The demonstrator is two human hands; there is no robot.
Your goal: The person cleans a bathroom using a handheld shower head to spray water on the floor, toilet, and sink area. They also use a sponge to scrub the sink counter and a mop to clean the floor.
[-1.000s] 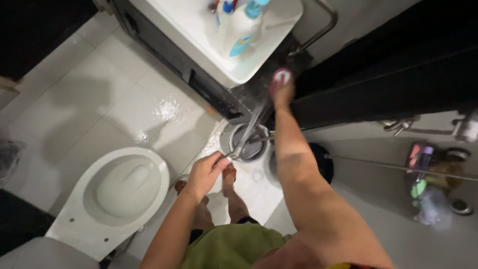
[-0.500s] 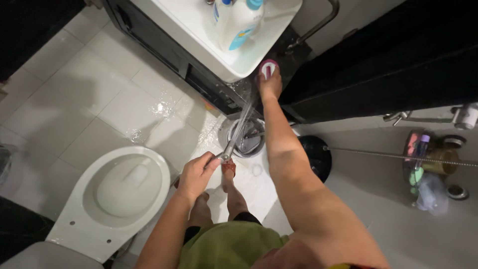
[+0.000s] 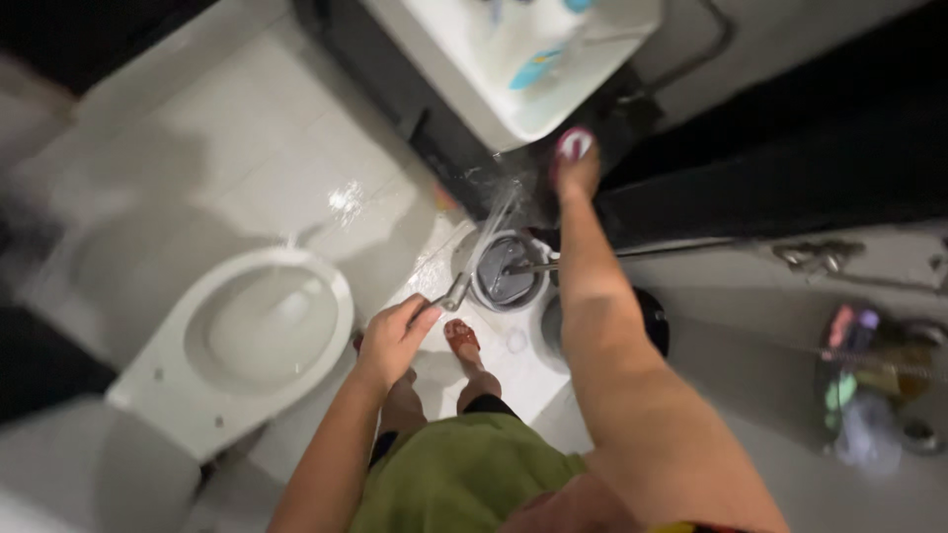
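Spray nozzle in my left hand, pink object in my right, above the bin.

My left hand (image 3: 392, 341) grips a metal spray nozzle (image 3: 453, 293) just left of the grey bin (image 3: 506, 274), its water jet angling up past the bin; my right hand (image 3: 575, 170), beyond the bin under the white sink (image 3: 513, 74), is closed on a pink round object (image 3: 574, 144). A toilet bowl (image 3: 259, 326) sits left of the bin.
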